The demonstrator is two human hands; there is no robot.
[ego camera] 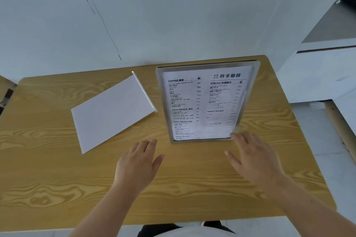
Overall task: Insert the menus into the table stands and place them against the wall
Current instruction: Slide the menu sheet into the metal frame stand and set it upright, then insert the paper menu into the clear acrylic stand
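1. First stand (206, 102) done: menu inside, upright at the wall (173, 15).
2. Left hand (137, 165) and right hand (254, 158) both spread open, holding nothing, right fingertips just about touching the stand's bottom corner.
3. Up next, probably: grab the blank-side sheet (111, 111) lying flat on the table (57, 188), looks like another stand.

Table (57, 179) yellow-brown woodgrain; menu (204, 104) white, black print; blank sheet (111, 111) white.
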